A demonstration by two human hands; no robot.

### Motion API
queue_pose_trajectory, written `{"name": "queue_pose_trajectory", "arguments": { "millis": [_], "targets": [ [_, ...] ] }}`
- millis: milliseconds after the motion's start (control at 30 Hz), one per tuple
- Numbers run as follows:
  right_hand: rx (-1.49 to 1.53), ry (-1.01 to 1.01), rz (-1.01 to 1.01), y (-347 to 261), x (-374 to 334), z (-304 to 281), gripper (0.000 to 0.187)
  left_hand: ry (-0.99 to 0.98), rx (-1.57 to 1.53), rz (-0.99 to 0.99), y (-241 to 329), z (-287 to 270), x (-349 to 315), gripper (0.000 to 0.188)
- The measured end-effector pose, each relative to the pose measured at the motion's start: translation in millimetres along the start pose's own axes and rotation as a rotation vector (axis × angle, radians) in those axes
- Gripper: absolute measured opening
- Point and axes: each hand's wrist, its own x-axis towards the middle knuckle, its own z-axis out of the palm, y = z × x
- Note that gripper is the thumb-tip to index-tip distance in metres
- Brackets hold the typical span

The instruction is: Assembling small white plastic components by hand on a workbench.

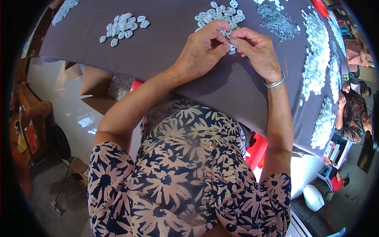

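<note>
My left hand (200,51) pinches a small white plastic piece with dark holes (231,49) between thumb and fingers, above the cloth-covered table. Close against it, my right hand (258,50) has its thumb and index finger pressed together. Whatever lies between those right fingertips is too small to make out. Just beyond the hands spreads a pile of white oval pieces with holes (221,14), partly hidden by my left fingers. Another cluster of such ovals (123,25) lies farther left.
Thin grey metal bits (278,23) are heaped at the far right. Large heaps of small whitish pieces (316,51) run along the right side. A thin stick (286,65) lies beside my right wrist. An open cardboard box (96,83) stands on the floor, left. Other people sit at right.
</note>
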Motion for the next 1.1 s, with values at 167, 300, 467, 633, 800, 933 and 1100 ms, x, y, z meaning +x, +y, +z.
{"name": "queue_pose_trajectory", "arguments": {
  "millis": [167,300,467,633,800,933,1100],
  "targets": [
    [-0.093,-0.009,-0.087,-1,-1,2,0.014,0.000,0.006,-0.067,6,1,-1,0.036],
    [-0.161,0.030,-0.113,2,-1,6,0.014,0.000,0.008,-0.077,3,1,-2,0.035],
    [-0.209,0.151,-0.063,-4,-4,17,0.014,0.066,-0.010,-0.031,-4,4,-2,0.032],
    [-0.166,0.182,-0.039,-6,-5,24,0.014,0.109,0.023,0.011,-6,2,0,0.030],
    [-0.125,0.156,-0.030,-5,-4,19,0.014,-0.002,0.027,-0.051,-2,-2,2,0.029],
    [-0.093,0.137,-0.047,-11,-4,18,0.014,0.064,0.046,0.053,2,-4,6,0.029],
    [-0.001,0.225,0.031,-11,-4,7,0.016,0.030,0.144,0.099,0,-17,10,0.029]
  ]
}}
